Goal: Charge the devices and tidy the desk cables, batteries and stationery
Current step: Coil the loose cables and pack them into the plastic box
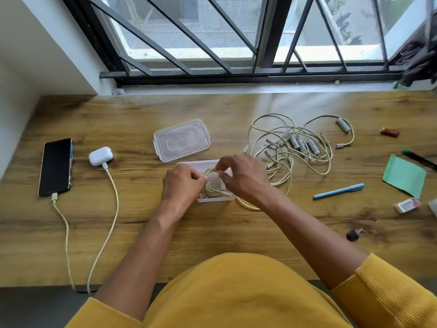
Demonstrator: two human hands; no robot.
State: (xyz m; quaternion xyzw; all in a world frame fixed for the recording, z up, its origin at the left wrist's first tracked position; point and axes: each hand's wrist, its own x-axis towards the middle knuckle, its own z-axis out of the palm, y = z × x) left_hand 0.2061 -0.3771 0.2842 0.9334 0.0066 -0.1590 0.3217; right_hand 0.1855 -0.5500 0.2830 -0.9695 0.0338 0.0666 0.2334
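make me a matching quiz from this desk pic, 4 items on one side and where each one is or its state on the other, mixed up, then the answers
Things:
1. phone
2. clear lid
3. coiled cable
4. blue pen

Places or states:
A. lying loose right of the tangled cables
B. held by the left hand and the right hand in the clear box
C. far left, with a cable plugged in
D. off the box, lying just behind it

Pairs: 1-C, 2-D, 3-B, 4-A
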